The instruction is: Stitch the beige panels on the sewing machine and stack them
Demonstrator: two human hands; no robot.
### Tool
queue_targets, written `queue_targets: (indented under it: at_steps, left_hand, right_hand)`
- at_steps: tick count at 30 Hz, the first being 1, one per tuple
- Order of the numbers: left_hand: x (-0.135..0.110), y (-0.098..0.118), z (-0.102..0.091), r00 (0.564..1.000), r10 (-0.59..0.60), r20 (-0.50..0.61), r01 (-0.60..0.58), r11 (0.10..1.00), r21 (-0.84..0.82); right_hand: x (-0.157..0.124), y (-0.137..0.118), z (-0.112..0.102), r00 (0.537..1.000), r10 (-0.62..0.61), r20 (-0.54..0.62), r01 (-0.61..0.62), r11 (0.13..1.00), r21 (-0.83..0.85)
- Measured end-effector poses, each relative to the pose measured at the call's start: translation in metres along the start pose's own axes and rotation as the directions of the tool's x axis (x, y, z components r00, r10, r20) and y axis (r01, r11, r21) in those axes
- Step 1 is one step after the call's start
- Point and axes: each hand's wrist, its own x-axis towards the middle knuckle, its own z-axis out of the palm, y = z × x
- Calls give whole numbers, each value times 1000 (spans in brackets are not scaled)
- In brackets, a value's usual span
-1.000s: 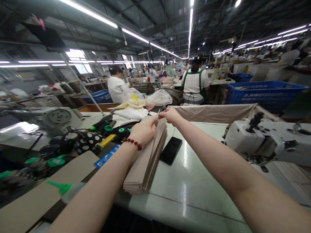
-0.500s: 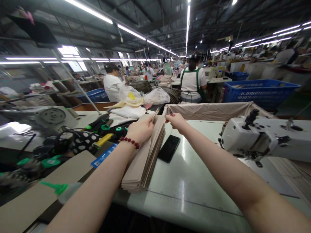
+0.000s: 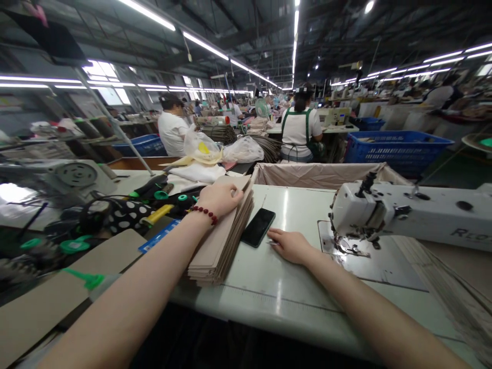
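My left hand (image 3: 221,199), with a dark red bead bracelet (image 3: 205,211) at the wrist, presses on a thick stack of beige fabric pieces (image 3: 211,246). Its fingers are curled over the stack's right edge near the far end. On the pale green table (image 3: 249,287), my right hand (image 3: 290,246) lies low with its fingers closed. A thin silver tip (image 3: 272,243) pokes out from under them; the rest of that small metal tool is hidden in the hand. Between the stack and my right hand lies a black phone (image 3: 259,227).
A white sewing machine (image 3: 384,210) stands at right, with more beige pieces (image 3: 434,287) beside it. Beyond the table hangs a beige cloth-lined bin (image 3: 319,177). At left are thread cones, a yellow-handled tool (image 3: 158,214) and a green-tipped bottle (image 3: 92,281). Two co-workers sit ahead.
My right hand has come back from the stack's far end down to the table beside the phone. The corner lifted by my left hand now lies flat. The view has shifted slightly.
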Motion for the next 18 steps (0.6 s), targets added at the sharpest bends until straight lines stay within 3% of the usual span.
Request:
queue_targets:
  at_steps: [3, 7, 9, 12, 14, 15, 17, 18]
  left_hand:
    - [2, 0, -3, 999, 32, 28, -32, 999, -23]
    - [-1, 1, -20, 994, 101, 44, -96, 991, -94]
    - [-16, 7, -32, 991, 131, 2, -130, 984, -119]
    - [-68, 27, -38, 969, 233, -87, -246, 949, -199]
    - [-114, 44, -22, 916, 377, -139, -402, 841, -362]
    - [-136, 51, -7, 894, 425, -143, -444, 791, -421]
    - [-171, 64, 35, 861, 500, -94, -481, 739, -472]
    - [-183, 69, 58, 872, 483, -72, -458, 757, -467]
  right_hand:
    - [-8, -9, -2, 994, -73, 78, 73, 997, 5]
    - [-19, -19, -4, 997, -58, 49, 58, 998, 5]
    - [-33, -28, -1, 995, -74, 66, 73, 997, 12]
    - [-72, -48, 4, 953, -217, 209, 201, 975, 95]
    - [-108, -60, 5, 889, -345, 303, 269, 926, 266]
    - [-127, -64, 4, 880, -364, 304, 249, 900, 357]
    - [-163, -68, -1, 926, -301, 229, 164, 865, 475]
    - [-178, -68, -3, 956, -234, 178, 118, 860, 497]
